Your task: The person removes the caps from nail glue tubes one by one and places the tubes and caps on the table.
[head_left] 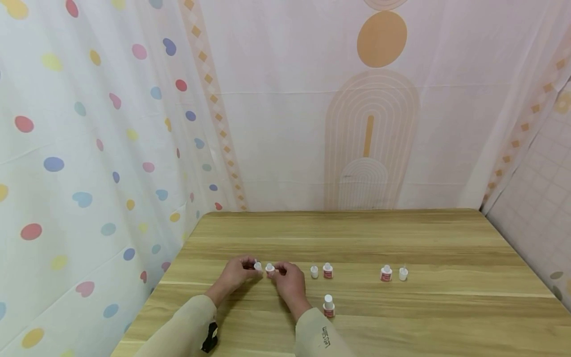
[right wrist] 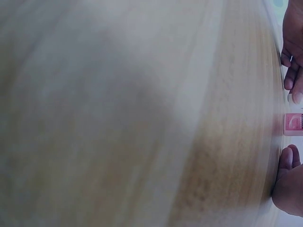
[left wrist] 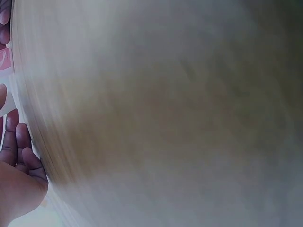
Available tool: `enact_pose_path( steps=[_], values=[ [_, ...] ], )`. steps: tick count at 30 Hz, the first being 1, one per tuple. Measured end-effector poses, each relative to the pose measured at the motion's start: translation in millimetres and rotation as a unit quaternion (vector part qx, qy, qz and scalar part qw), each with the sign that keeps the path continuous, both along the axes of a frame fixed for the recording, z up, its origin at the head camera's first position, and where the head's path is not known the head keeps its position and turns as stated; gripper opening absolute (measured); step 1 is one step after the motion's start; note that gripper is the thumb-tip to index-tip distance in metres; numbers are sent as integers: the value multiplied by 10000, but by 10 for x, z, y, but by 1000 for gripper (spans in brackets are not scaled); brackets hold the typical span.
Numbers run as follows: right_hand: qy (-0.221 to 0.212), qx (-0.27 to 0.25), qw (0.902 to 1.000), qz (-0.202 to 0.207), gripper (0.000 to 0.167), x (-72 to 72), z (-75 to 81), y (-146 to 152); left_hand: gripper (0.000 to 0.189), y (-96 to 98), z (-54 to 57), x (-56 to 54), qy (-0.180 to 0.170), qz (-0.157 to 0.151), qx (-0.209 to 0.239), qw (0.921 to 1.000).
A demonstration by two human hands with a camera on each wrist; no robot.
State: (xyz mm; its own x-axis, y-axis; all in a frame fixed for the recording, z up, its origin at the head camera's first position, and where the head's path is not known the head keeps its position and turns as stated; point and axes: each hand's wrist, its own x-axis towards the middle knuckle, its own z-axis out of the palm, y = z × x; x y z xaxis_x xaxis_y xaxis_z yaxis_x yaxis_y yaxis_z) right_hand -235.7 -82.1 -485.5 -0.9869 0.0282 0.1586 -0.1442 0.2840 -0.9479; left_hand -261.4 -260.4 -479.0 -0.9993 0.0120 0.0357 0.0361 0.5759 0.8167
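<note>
My left hand (head_left: 238, 273) pinches a small white brush cap (head_left: 257, 266), its thin applicator pointing up. Just right of it stands a small white bottle (head_left: 269, 269) with a pink-red label, and my right hand (head_left: 291, 283) holds it at its right side with the fingertips. In the left wrist view, part of the left hand (left wrist: 21, 175) and the white cap (left wrist: 8, 104) show at the edge. In the right wrist view, the bottle's label (right wrist: 294, 124) lies between both hands; most of the right hand (right wrist: 289, 182) is cut off.
On the wooden table (head_left: 424, 327) stand another brush cap (head_left: 314, 271) beside an uncapped bottle (head_left: 327, 270), and farther right an uncapped bottle (head_left: 386, 273) beside its cap (head_left: 403, 273). A capped bottle (head_left: 328, 306) stands near the right forearm. Curtains (head_left: 285, 124) hang behind.
</note>
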Motion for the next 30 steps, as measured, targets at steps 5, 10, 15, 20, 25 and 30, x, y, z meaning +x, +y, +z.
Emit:
enact_pose_path(
  steps=[5, 10, 15, 20, 25, 30],
  values=[
    [-119, 52, 9999, -46, 13, 2, 10, -2, 16, 10, -4, 1, 24, 25, -34, 10000],
    [-149, 83, 9998, -91, 14, 11, 14, -3, 16, 17, 10, 16, 56, -76, 33, 10000],
    [-100, 68, 9999, -89, 15, 8, 10, 0, 14, 14, 14, 14, 63, -139, -14, 9999],
    [-89, 62, 9999, -98, 15, 7, 1, -2, 15, 5, -2, 6, 88, -158, -135, 9997],
    [-109, 83, 9999, -102, 16, 3, -14, -6, 21, 5, -11, 4, 87, -164, -114, 9998],
    [-91, 85, 9999, -81, 17, 7, -12, -2, 25, -1, -18, 1, 107, -187, -147, 9997]
  ],
)
